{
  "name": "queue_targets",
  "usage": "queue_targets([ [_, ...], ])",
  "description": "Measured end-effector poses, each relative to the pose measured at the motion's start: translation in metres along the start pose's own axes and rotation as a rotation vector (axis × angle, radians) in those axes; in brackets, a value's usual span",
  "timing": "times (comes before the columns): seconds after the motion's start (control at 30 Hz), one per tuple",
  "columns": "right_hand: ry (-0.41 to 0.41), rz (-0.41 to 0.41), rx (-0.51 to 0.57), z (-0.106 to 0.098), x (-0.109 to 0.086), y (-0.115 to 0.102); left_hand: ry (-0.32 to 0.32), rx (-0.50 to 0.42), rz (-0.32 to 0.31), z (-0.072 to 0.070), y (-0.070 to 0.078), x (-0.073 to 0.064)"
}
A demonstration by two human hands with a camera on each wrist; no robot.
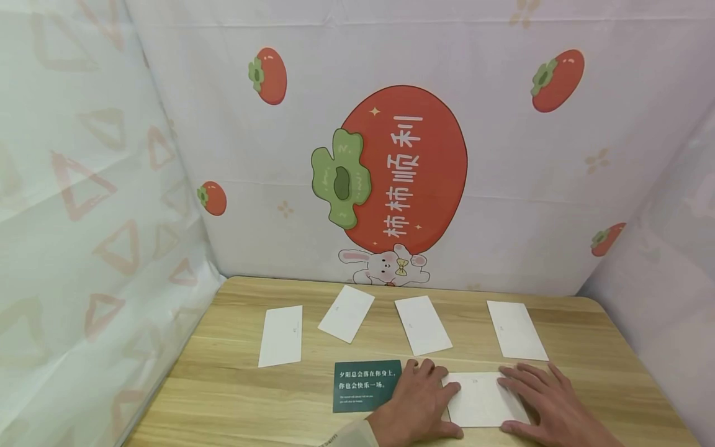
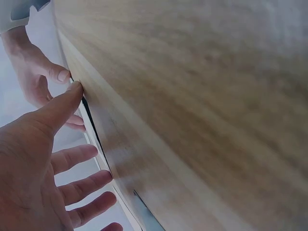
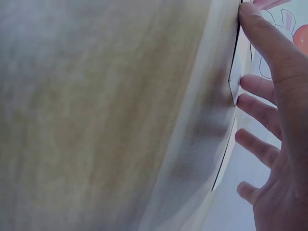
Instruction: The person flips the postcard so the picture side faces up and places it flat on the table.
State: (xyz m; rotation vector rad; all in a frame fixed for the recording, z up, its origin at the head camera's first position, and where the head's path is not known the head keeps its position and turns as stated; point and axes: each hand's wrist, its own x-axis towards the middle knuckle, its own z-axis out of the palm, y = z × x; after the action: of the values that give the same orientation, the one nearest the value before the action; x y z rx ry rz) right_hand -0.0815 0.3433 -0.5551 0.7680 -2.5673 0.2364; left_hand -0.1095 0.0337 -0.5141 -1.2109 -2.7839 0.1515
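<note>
A blank-looking white card (image 1: pixel 486 400) lies flat near the table's front, between the two hands in the head view. My left hand (image 1: pixel 416 400) touches its left edge with thumb and fingertips, while my right hand (image 1: pixel 550 403) rests along the right edge. Loosely spread fingers (image 2: pixel 79 190) show in the left wrist view, and the right wrist view likewise has spread fingers (image 3: pixel 257 110) at the tabletop. Just left of the left hand lies a dark green card (image 1: pixel 365 385) with white writing, its right edge partly covered by that hand.
Behind the hands, several white cards lie apart in a rough row: far left (image 1: pixel 281 336), centre left (image 1: pixel 346 314), centre (image 1: pixel 423 325) and right (image 1: pixel 517 330). The wooden table (image 1: pixel 234 372) meets a printed cloth backdrop (image 1: pixel 503 236), with cloth on both sides.
</note>
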Motion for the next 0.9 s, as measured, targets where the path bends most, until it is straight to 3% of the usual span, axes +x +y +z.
queue_targets([
  [0.27, 0.028, -0.026, -0.006, 0.002, -0.003, 0.001, 0.016, 0.028, 0.018, 0.000, -0.001, 0.000],
  [0.43, 0.067, -0.059, -0.003, 0.002, -0.003, 0.002, -0.009, -0.020, 0.023, 0.000, -0.005, 0.002],
  [0.67, 0.091, -0.077, 0.005, 0.003, -0.003, 0.003, 0.015, -0.062, 0.021, 0.000, -0.011, 0.000],
  [0.9, 0.118, -0.110, 0.038, 0.004, -0.003, 0.005, -0.004, -0.112, 0.020, 0.000, -0.015, 0.002],
])
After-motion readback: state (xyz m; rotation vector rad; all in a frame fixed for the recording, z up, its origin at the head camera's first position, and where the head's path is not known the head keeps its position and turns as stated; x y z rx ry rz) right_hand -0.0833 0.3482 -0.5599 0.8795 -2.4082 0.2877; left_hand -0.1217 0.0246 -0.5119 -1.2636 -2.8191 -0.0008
